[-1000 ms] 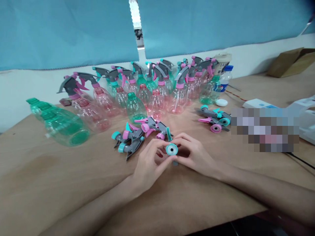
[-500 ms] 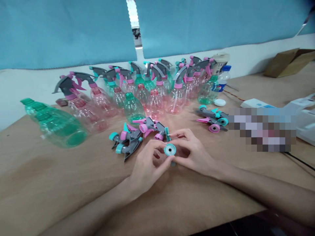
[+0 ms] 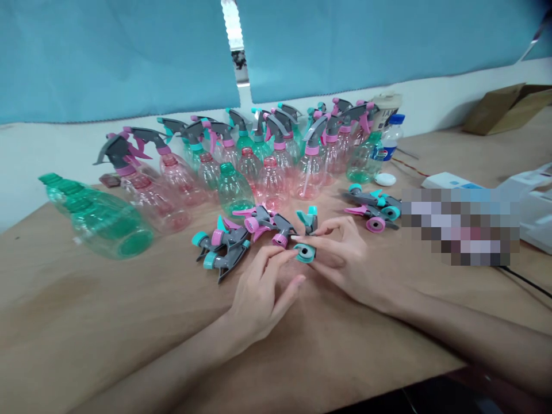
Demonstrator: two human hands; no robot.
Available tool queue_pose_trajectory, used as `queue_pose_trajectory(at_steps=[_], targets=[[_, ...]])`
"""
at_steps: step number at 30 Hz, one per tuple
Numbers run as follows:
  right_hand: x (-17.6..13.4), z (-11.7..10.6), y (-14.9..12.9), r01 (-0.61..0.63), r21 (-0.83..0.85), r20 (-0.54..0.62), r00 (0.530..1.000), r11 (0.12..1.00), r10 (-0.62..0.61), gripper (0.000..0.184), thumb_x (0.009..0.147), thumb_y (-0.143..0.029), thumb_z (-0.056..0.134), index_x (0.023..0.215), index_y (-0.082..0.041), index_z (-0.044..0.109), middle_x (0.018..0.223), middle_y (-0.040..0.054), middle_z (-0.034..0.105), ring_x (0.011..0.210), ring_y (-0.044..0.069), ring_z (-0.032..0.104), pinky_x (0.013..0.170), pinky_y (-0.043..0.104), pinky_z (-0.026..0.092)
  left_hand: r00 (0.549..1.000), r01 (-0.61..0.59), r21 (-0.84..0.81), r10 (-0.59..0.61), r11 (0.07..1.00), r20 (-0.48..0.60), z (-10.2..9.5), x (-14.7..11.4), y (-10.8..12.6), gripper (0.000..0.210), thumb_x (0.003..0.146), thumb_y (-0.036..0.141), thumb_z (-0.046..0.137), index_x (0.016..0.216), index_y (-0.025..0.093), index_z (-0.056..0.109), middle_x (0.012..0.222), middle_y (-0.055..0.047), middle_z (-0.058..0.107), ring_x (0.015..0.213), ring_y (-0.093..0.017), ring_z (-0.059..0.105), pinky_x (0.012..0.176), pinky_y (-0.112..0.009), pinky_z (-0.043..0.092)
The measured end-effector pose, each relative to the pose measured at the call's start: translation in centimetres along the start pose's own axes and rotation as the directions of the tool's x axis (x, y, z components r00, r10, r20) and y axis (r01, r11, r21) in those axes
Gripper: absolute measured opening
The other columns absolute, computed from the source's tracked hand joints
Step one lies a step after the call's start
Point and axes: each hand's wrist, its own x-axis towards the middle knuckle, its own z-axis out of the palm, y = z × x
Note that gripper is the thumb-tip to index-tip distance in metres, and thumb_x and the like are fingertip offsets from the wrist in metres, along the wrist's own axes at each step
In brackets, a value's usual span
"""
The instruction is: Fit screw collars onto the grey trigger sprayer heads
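A spray trigger head [image 3: 305, 253] with a teal collar and teal trigger is in the fingers of my right hand [image 3: 345, 259], its collar opening turned toward me. My left hand [image 3: 261, 290] is open, thumb and fingers apart, with its fingertips at the left edge of that collar; whether they touch it I cannot tell. Just beyond my left hand lies a loose pile of grey trigger heads [image 3: 228, 253] with pink or teal parts. More trigger heads [image 3: 374, 210] lie to the right of my right hand.
Pink and green spray bottles [image 3: 273, 181] stand along the back, many with trigger heads on. Several green bottles [image 3: 107, 227] lie on their sides at the left. A drink bottle [image 3: 392, 138], a white oval object [image 3: 385, 179], a cardboard box [image 3: 504, 109] and a blurred-out patch are on the right.
My left thumb and fingers have come off the teal collar and spread apart. The trigger head has tilted in my right hand, so its teal nozzle and trigger now show above the fingers.
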Motion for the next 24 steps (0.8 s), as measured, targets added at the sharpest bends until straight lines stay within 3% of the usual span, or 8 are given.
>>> queue_pose_trajectory(at_steps=[5,13,17,24], targets=[[0.1,0.0,0.2,-0.021,-0.002,0.012,1.0,1.0,0.021,0.028,0.084,-0.023,0.057,0.111,-0.027,0.065,0.089,0.005,0.048,0.087,0.02,0.047,0.077,0.04,0.047,0.999,-0.034,0.079,0.032,0.996,0.026,0.0,0.1,0.1,0.037,0.094,0.028,0.044,0.128,0.016,0.044,0.107,-0.01,0.053,0.099,-0.021,0.055,0.082,-0.035,0.051],[0.1,0.3,0.5,0.009,0.002,0.032,0.999,1.0,-0.009,0.027,0.085,-0.02,0.059,0.11,-0.025,0.066,0.092,0.0069,0.052,0.09,0.021,0.049,0.077,0.039,0.047,0.999,0.001,0.014,-0.001,1.0,0.045,0.5,0.1,-0.1,0.036,0.093,0.025,0.045,0.128,0.017,0.046,0.1,-0.008,0.054,0.09,-0.019,0.056,0.078,-0.036,0.051],[0.0,0.7,1.0,0.034,0.01,0.028,0.999,0.999,-0.034,0.026,0.085,-0.022,0.059,0.11,-0.023,0.066,0.091,0.0068,0.053,0.088,0.021,0.049,0.076,0.039,0.048,0.992,0.081,-0.119,-0.069,0.99,0.101,0.6,0.2,-0.1,0.034,0.092,0.021,0.046,0.126,0.018,0.047,0.099,-0.006,0.052,0.086,-0.016,0.056,0.079,-0.033,0.051],[-0.3,1.1,1.2,-0.011,0.04,0.036,0.999,0.999,0.01,0.026,0.084,-0.026,0.062,0.11,-0.026,0.066,0.101,0.0075,0.056,0.092,0.022,0.048,0.077,0.041,0.049,0.95,0.287,-0.265,-0.238,0.92,0.203,0.4,0.6,0.6,0.033,0.091,0.022,0.048,0.124,0.022,0.049,0.101,-0.004,0.049,0.077,-0.012,0.055,0.065,-0.024,0.05]])
